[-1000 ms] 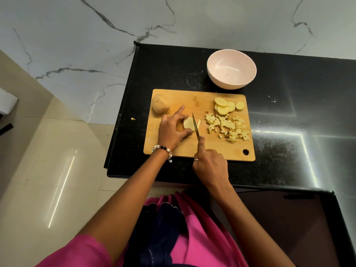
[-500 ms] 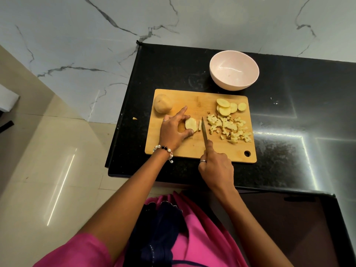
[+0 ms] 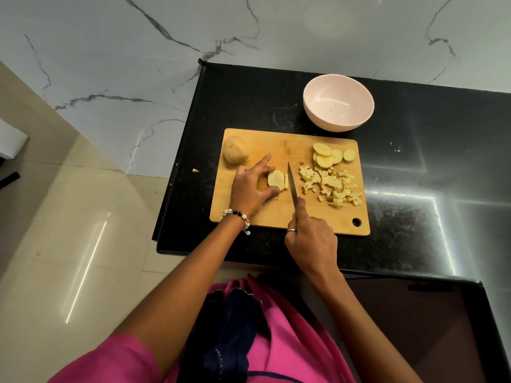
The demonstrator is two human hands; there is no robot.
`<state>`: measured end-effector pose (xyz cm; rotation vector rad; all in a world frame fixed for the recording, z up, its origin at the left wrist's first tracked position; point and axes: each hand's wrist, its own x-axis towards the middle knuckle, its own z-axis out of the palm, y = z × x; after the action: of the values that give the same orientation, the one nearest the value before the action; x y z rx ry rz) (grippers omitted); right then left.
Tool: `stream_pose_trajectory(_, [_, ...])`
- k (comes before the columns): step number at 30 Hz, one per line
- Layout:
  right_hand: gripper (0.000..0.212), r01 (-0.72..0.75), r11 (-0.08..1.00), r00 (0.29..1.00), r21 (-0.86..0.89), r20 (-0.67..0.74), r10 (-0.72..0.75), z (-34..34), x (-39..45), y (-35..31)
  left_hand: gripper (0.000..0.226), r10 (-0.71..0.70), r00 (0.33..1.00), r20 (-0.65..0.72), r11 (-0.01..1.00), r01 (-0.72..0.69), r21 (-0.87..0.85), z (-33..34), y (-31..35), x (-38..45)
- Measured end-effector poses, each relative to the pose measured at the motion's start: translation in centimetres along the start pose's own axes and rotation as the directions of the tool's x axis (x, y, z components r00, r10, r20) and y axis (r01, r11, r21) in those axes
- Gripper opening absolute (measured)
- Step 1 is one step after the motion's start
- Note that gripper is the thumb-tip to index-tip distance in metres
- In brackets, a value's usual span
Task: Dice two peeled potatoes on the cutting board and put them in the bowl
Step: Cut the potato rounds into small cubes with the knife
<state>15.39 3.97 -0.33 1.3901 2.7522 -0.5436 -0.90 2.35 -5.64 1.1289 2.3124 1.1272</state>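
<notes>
A wooden cutting board (image 3: 265,214) lies on the black counter. My left hand (image 3: 250,189) pinches a partly cut potato piece (image 3: 275,179) at the board's middle. My right hand (image 3: 311,240) grips a knife (image 3: 292,185), its blade standing just right of a thin slice freshly parted from that piece. A whole peeled potato (image 3: 236,149) rests at the board's far left corner. Diced pieces (image 3: 331,186) are heaped on the right, with a few round slices (image 3: 329,156) behind them. The pale pink bowl (image 3: 338,102) stands empty beyond the board.
The black counter (image 3: 414,167) ends at an edge just left of the board, above a tiled floor. One small potato scrap (image 3: 195,170) lies beyond that edge. A marble wall rises behind the bowl.
The knife has shifted right from the cut face of the potato piece, leaving a thin slice standing beside it. My left hand still holds the piece.
</notes>
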Motion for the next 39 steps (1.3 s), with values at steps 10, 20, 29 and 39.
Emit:
stream_pose_trajectory(10, [0.062, 0.067, 0.989, 0.997, -0.131, 0.055, -0.06, 1.4, 1.0, -0.7, 0.079, 0.008, 1.0, 0.0, 1.0, -0.008, 0.006, 0.0, 0.1, 0.0])
stream_pose_trajectory(20, [0.065, 0.154, 0.962, 0.987, -0.223, 0.085, -0.139, 1.8, 1.0, -0.5, 0.078, 0.013, 1.0, -0.02, 1.0, -0.013, -0.026, 0.1, 0.2, -0.1])
stream_pose_trajectory(29, [0.059, 0.079, 0.991, 0.996, -0.105, 0.052, -0.074, 0.9, -1.3, -0.3, 0.078, 0.002, 1.0, 0.0, 1.0, -0.002, -0.007, 0.0, 0.0, -0.1])
stream_pose_trajectory(39, [0.06, 0.119, 0.974, 0.993, -0.194, 0.04, -0.113, 1.4, 2.3, -1.5, 0.076, -0.001, 1.0, -0.025, 0.999, 0.0, -0.032, 0.0, 0.1, -0.1])
